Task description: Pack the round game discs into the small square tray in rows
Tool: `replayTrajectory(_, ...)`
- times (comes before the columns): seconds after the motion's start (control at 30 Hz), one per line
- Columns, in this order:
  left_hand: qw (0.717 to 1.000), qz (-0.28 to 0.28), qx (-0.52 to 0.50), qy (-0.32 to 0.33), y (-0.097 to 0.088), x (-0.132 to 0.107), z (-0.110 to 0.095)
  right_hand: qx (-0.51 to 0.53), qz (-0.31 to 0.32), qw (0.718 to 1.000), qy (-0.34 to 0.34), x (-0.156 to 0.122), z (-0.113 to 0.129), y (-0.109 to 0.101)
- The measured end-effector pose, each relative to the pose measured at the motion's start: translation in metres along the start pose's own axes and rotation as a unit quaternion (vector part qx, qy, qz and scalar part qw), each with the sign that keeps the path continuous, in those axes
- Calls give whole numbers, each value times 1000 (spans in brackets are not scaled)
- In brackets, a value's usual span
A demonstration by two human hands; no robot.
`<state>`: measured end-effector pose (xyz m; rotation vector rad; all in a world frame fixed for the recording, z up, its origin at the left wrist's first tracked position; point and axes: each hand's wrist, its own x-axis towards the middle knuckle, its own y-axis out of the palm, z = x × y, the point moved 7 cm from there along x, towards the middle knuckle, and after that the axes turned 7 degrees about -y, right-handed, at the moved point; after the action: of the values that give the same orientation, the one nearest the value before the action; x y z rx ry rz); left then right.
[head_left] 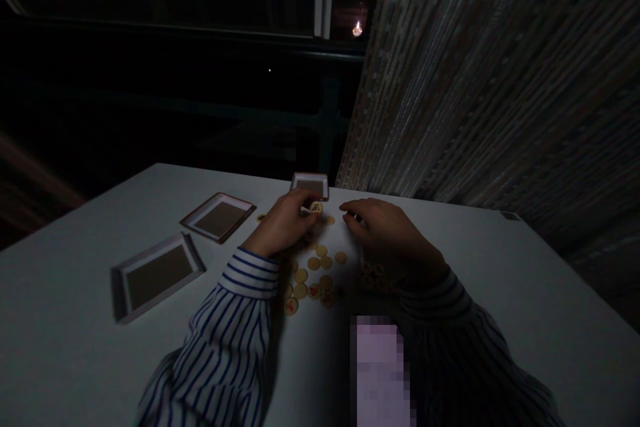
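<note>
My left hand (283,221) is closed on a round wooden xiangqi piece (316,207), whose dark marking faces up. Across a small gap, my right hand (377,221) hovers with thumb and forefinger slightly apart, and I see nothing between them. Loose pale xiangqi pieces (325,262) lie scattered on the table below and between my hands; a few show red characters (327,299). Beside my right wrist, more pieces (376,278) are grouped closely in deep shadow. Just behind my left hand stands a small shallow box (325,179), partly covered by the hand.
Two shallow open trays, a brown-rimmed one (252,208) and a pale-walled one (196,260), lie on the white table (90,280) at left. A string curtain (450,80) hangs at the right. A pixelated pinkish rectangle (383,373) is in front. The room is dim.
</note>
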<state>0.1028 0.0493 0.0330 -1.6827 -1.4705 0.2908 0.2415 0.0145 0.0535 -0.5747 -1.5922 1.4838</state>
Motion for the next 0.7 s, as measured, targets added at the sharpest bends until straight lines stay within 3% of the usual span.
replayTrajectory(0.37,994,8,-111,22,-4,-1,-20,-6,-59,998,-3,-13,-5,-27)
replayTrajectory(0.7,985,53,-165,23,1,-6,-38,43,-61,997,5,-37,-14,-31)
